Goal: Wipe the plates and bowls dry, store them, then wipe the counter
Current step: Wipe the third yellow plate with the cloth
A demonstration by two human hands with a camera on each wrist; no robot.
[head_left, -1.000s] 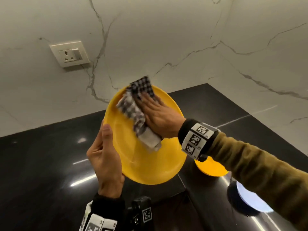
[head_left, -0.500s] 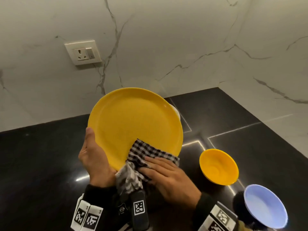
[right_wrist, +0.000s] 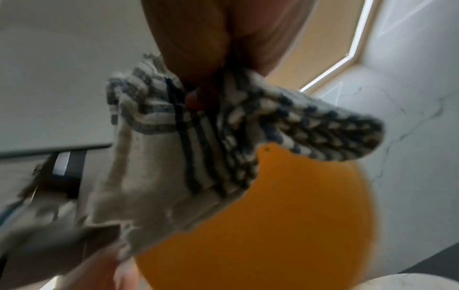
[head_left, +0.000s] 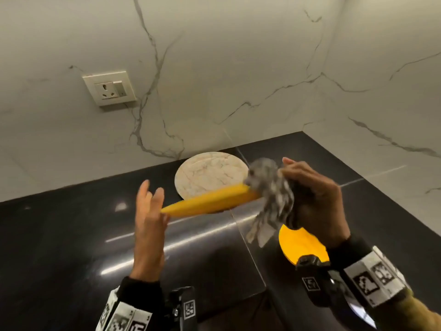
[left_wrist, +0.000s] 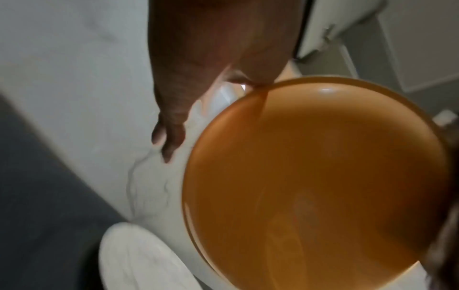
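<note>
A yellow plate [head_left: 210, 200] hangs edge-on, almost level, above the black counter [head_left: 71, 247]. My left hand [head_left: 152, 204] props its left rim with straight, spread fingers; in the left wrist view the plate [left_wrist: 318, 176] fills the frame beside my thumb [left_wrist: 171, 135]. My right hand [head_left: 315, 201] grips a bunched checkered cloth [head_left: 272, 194] wrapped over the plate's right rim. The right wrist view shows the cloth [right_wrist: 198, 147] pinched in my fingers over the plate [right_wrist: 285, 225]. A marble-patterned plate [head_left: 210, 173] lies on the counter behind.
A yellow bowl [head_left: 300, 247] sits on the counter under my right hand. Marble walls meet in a corner at the back right. A wall socket [head_left: 108, 88] is at the upper left. The left part of the counter shows only light reflections.
The plate has tipped from facing me upright to nearly level. My right hand took the cloth from the plate's lower edge to its right rim. My left hand's fingers have straightened.
</note>
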